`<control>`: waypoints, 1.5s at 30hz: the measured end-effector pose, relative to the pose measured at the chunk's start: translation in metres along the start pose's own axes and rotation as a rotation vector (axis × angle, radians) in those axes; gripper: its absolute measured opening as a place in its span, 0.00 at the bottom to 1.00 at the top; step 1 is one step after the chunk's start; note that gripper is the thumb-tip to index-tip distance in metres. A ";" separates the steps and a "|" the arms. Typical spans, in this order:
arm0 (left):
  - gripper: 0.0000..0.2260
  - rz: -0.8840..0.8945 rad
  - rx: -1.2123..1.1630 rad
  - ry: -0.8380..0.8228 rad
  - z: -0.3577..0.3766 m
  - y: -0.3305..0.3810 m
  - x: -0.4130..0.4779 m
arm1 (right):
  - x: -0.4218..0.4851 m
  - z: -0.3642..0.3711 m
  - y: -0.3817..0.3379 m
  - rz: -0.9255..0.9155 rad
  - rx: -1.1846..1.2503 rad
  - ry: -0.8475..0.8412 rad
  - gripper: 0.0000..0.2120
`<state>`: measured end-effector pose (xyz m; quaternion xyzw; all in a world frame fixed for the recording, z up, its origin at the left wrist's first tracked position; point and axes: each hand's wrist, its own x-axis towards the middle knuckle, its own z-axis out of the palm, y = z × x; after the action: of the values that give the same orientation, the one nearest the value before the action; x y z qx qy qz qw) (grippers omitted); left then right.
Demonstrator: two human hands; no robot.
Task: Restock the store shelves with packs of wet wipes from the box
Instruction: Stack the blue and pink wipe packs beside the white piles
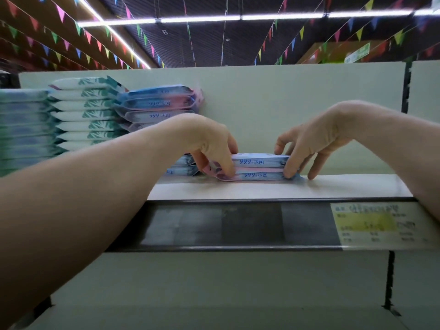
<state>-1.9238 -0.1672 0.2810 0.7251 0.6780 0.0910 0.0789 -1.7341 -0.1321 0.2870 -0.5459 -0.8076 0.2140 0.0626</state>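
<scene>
L hand [212, 148] & R hand [309, 141] each pinch an end of two stacked wipe packs [259, 169] on the shelf [262, 190] — prob. to keep them squared beside the taller stack [162, 103].

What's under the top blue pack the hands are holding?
Another blue-and-pink pack just like it, lying on the white shelf. The left hand and right hand cover both ends, so those parts are hidden.

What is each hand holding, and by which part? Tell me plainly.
Two stacked wipe packs on the shelf. The left hand grips their left end; the right hand pinches their right end.
</scene>
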 end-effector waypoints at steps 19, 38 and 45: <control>0.10 0.046 0.616 0.157 -0.002 -0.013 0.032 | 0.030 0.014 -0.001 -0.122 -0.083 0.283 0.08; 0.12 0.100 0.637 0.238 0.006 -0.012 0.037 | 0.034 0.022 -0.005 -0.093 -0.390 0.371 0.18; 0.08 0.101 0.684 0.326 0.013 -0.014 0.042 | 0.039 0.022 -0.004 -0.108 -0.476 0.403 0.19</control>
<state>-1.9313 -0.1238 0.2665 0.7180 0.6364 -0.0228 -0.2810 -1.7603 -0.1042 0.2641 -0.5329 -0.8342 -0.0974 0.1032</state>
